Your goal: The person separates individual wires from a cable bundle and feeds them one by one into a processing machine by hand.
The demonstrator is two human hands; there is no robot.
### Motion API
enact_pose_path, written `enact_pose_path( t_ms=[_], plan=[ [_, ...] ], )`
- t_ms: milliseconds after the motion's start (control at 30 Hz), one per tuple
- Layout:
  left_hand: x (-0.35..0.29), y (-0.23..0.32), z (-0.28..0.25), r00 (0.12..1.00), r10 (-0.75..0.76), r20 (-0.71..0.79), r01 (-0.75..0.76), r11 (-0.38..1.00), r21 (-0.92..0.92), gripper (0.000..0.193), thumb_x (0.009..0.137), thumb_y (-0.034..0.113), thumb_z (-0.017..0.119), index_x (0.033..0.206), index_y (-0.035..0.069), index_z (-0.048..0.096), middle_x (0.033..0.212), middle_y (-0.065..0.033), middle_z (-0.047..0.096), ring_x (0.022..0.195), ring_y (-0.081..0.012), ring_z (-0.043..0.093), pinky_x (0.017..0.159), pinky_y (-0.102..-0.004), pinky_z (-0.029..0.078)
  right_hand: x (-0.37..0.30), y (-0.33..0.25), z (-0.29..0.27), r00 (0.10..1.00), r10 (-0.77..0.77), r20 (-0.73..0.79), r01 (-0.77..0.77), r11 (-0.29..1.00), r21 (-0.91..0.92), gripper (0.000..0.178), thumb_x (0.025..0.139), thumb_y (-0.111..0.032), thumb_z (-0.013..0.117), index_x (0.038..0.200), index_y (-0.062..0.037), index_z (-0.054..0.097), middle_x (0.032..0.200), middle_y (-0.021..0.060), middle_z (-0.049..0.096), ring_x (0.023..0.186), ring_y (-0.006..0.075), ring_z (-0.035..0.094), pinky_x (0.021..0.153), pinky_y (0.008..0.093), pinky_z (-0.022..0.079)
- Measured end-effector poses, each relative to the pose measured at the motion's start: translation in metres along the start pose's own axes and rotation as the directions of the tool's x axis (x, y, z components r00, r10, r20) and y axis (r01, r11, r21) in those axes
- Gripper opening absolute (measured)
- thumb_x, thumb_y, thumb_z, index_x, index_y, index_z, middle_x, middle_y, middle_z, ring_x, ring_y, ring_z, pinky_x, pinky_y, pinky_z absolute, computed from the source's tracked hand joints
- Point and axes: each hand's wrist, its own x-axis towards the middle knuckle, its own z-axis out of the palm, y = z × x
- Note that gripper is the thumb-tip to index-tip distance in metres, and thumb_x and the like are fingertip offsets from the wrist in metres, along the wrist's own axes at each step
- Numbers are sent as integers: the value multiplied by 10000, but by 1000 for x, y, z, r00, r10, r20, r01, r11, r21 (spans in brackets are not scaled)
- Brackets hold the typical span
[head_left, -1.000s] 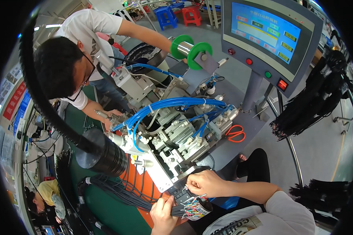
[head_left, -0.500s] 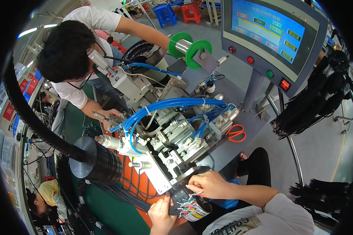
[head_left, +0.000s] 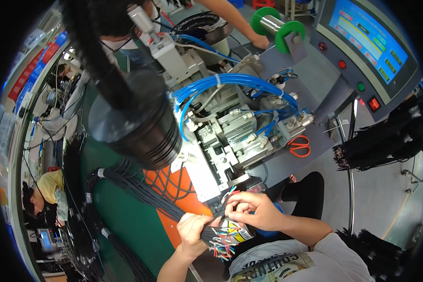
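My left hand is closed around a bundle of black cables, whose stripped coloured wire ends fan out below the fingers. Beside it, my right hand pinches a single black cable near its end. The coloured tips of that cable point up toward the front of a metal bench machine. Under the wire ends, a round object with a yellow and white label is partly hidden.
Blue air tubes arch over the machine. A black cylinder on a flexible hose hangs at left. Red-handled scissors, a wire spool with green flanges and a control screen stand right. Across the bench, another person's arm reaches in.
The view has shifted, so the machine sits farther right and higher. My left hand now wraps the bundle more fully, and a cable's coloured tips stick up from my right fingers.
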Motion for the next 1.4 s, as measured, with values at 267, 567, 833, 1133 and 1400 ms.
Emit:
enact_pose_path(
  t_ms=[267, 567, 833, 1133, 1400],
  plan=[
    [4, 6, -1, 992, -28, 123, 31, 999, -25, 255, 694, 74, 746, 911, 4, 632, 635, -65, 581, 560, -221, 562, 580, -327, 400, 1, 4, 0, 996, 47, -76, -44, 998, 37, 208, 906, -18, 557, 1108, 32, 550, 930, 65, 606, 717, 75, 602, 632, 194, 485],
    [4, 6, 4, 992, 13, 122, -25, 995, 99, 384, 626, 125, 741, 963, -4, 610, 672, -64, 589, 541, -212, 558, 539, -320, 387, -5, 1, -5, 996, 49, -74, -39, 991, 131, 229, 945, -104, 523, 1096, 62, 571, 924, 88, 624, 729, 103, 617, 556, 182, 467],
    [6, 8, 4, 985, -11, 169, -6, 995, 99, 361, 631, 181, 735, 921, 13, 600, 674, -39, 587, 545, -199, 553, 540, -313, 378, 3, 1, -12, 978, 194, -74, -183, 973, 138, 202, 929, -92, 549, 1034, 69, 611, 860, 140, 654, 574, 131, 606, 446, 193, 426],
    [6, 2, 9, 990, 25, 137, -27, 1000, 13, 341, 622, 181, 727, 898, 25, 601, 648, -11, 579, 527, -192, 547, 539, -314, 375, 4, 5, -10, 985, 148, -85, -152, 988, -39, 139, 886, -76, 598, 965, 34, 629, 811, 76, 657, 557, 81, 586, 453, 190, 422],
    [3, 8, 9, 979, 15, 203, -61, 973, 223, 377, 645, 149, 696, 977, -14, 627, 681, -41, 561, 556, -203, 523, 551, -313, 372, 11, 1, -4, 865, -486, 126, 251, 200, -947, 77, 772, -118, 651, 767, -59, 602, 646, 43, 526, 478, 205, 547, 436, 314, 442]
  ],
)
